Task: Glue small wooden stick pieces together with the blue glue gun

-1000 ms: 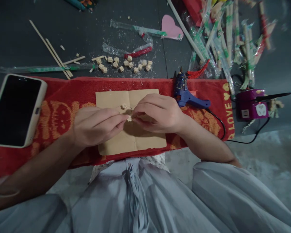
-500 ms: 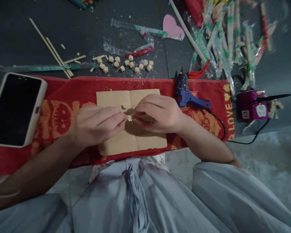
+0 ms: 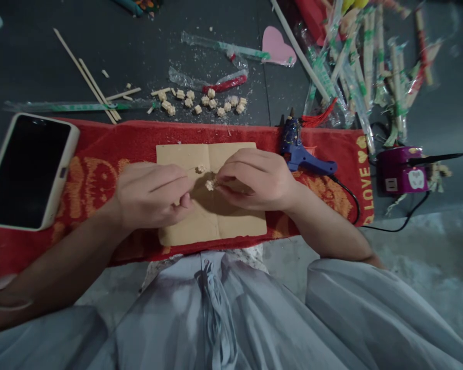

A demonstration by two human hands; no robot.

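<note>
Holding a small, pale, knobbly, flower-shaped piece (image 3: 210, 184) at its tips, your right hand (image 3: 256, 180) has its fingers pinched together over a creased sheet of tan paper (image 3: 239, 221). Your left hand (image 3: 152, 195) is just beside it, its fingers curled and apart from that piece; they are too blurred for me to tell whether they grip anything thin.

Work on this one piece looks to be partway through: you have it in your fingers, and it is not yet set down. A second pale, knobbly piece (image 3: 201, 168) lies on the paper near your fingertips, with what seems a fine strand by it; whether that one is finished, I cannot tell. Beyond the red towel with orange patterns (image 3: 139, 136), a dozen or more loose pale pieces (image 3: 205, 101) sit scattered on the dark worktop (image 3: 224, 15) among crumbs, untouched by either hand. Judged by that count, most of the pieces appear unworked.

The thin, pale wooden sticks (image 3: 88, 85) lie farther to your left, out of use. To your right, the blue glue gun (image 3: 308, 163) rests on the towel, touched by neither hand.
</note>
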